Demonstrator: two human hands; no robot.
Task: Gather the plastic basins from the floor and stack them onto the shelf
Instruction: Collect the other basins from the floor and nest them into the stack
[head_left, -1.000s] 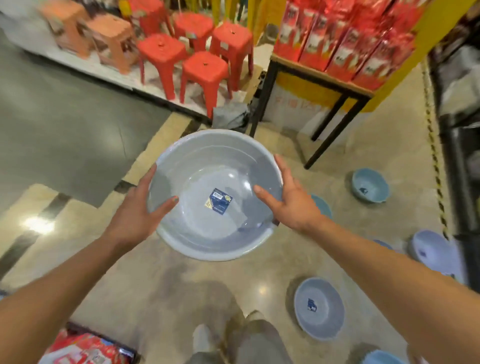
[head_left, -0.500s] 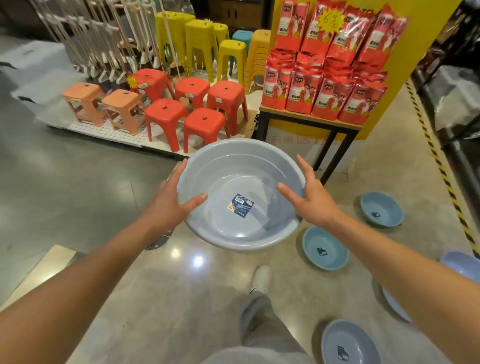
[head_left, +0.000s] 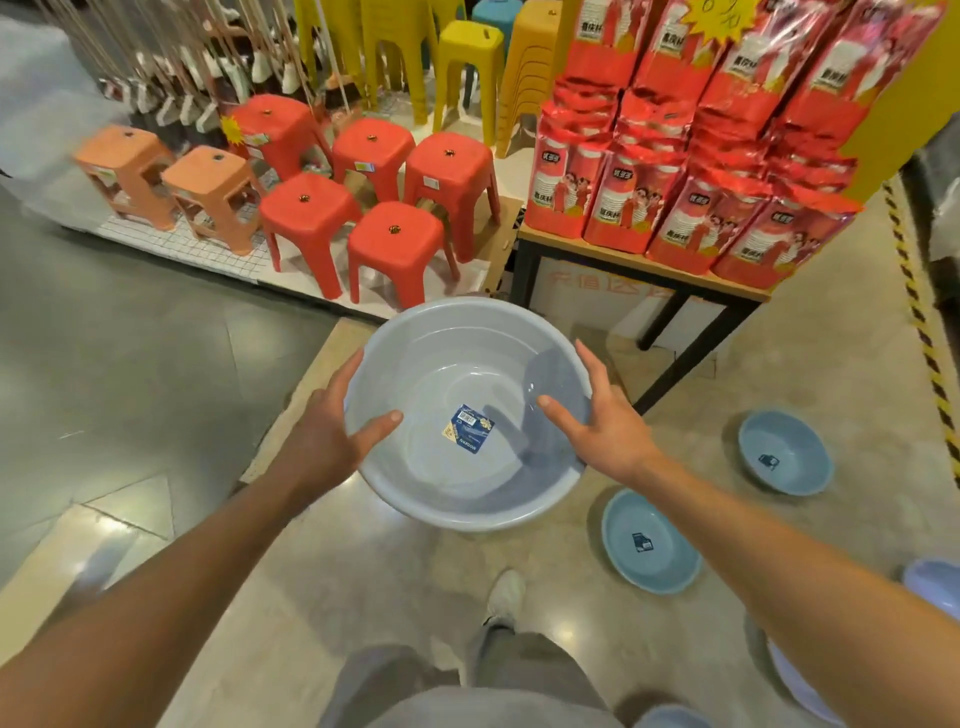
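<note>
I hold a large grey plastic basin (head_left: 441, 374) in front of me above the floor, with a blue label stuck inside its bottom. My left hand (head_left: 322, 441) grips its left rim, thumb inside. My right hand (head_left: 605, 423) grips the right rim the same way. On the floor to my right lie two smaller blue basins, one near (head_left: 649, 543) and one farther (head_left: 784, 452). A pale lilac basin (head_left: 935, 582) shows at the right edge, and another basin rim (head_left: 670, 717) peeks in at the bottom.
A black-legged table (head_left: 644, 265) stacked with red packages stands just ahead on the right. Red (head_left: 395, 244), orange (head_left: 208, 182) and yellow (head_left: 467, 57) plastic stools fill a low platform ahead on the left. Yellow-black floor tape (head_left: 914, 291) runs along the right. My foot (head_left: 504, 597) is below the basin.
My view has lifted and swung toward the stools and the table of packages. The basin stays held in both hands, and the floor basins have slid lower right in view.
</note>
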